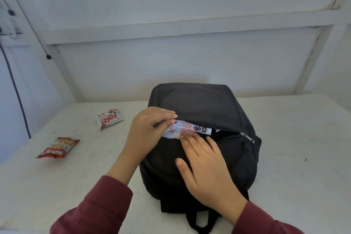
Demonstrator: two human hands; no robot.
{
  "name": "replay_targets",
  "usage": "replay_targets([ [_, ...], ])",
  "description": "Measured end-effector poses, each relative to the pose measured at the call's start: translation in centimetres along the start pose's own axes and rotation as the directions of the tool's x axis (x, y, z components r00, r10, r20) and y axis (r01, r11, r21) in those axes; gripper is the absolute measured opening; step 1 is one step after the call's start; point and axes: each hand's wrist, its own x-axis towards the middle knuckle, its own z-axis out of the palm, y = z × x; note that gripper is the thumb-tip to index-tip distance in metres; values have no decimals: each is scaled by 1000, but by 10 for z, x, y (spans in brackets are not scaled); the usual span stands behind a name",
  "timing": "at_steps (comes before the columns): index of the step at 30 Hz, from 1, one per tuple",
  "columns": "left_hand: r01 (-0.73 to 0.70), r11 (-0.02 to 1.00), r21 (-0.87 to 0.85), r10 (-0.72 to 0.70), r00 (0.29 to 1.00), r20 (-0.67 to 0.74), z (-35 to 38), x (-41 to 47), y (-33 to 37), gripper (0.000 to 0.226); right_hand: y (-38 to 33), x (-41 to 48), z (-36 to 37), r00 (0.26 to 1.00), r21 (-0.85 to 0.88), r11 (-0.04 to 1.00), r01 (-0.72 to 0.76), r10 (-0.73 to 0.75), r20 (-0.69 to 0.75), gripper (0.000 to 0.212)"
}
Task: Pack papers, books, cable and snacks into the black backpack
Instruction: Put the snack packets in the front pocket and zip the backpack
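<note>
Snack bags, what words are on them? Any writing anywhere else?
"POPO", probably, in big red tilted letters, on the white snack bag.
Red snack bag: white letters, too blurred to read.
Half-packed snack bag: print too small to read.
Black backpack: no writing visible.

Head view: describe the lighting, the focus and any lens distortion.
Head view: soft, cool, even light, no glare, only faint shadows on the table; the wide lens splays the wall beams; left hand, right hand and red snack packet are sharp; the black backpack is so dark that its fabric shows little detail.
</note>
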Motion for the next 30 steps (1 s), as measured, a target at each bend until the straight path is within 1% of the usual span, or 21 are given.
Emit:
replay_targets([
  [2,1,1000,-4,-1,1000,-12,2,-3,-1,23,0,4,3,999,-28,1000,10,-9,44,71],
  [5,-13,1000,-9,13,1000,-14,3,-4,0,21,1,13,5,998,-3,1000,17,-17,68,79],
  [8,1,1000,-17,-1,1000,0,3,-9,-1,21,1,15,4,999,3,1000,13,-13,45,74],
  [9,8,1000,-26,-8,1000,5,2,-12,-2,21,-1,12,3,1000,0,1000,16,-16,15,69],
  [11,34,998,-53,-34,999,-3,1,-21,-5,21,-5,4,2,994,14,999,39,-38,-107,56],
  [14,118,989,-93,-124,990,-63,-7,-37,-11,19,-15,-6,2,950,103,989,106,-70,-306,36],
  [16,175,978,-117,-188,975,-116,-18,-51,-16,17,-28,-6,4,926,153,975,160,-94,-366,30],
  [18,228,966,-126,-246,957,-156,-32,-65,-23,14,-46,0,9,913,195,957,216,-127,-387,28],
  [21,332,935,-127,-351,918,-183,-56,-85,-38,14,-76,16,20,915,245,934,259,-156,-371,26],
  [24,432,896,-103,-444,876,-190,-82,-104,-65,17,-107,42,39,942,247,933,261,-189,-278,27],
  [26,481,877,-26,-477,859,-184,-100,-114,-86,22,-126,66,53,960,211,946,247,-209,-186,31],
  [28,514,856,60,-496,848,-186,-116,-121,-107,18,-144,95,68,972,172,958,228,-213,-98,35],
  [30,553,821,141,-524,828,-199,-129,-125,-130,15,-159,125,88,978,174,962,210,-205,-48,34],
])
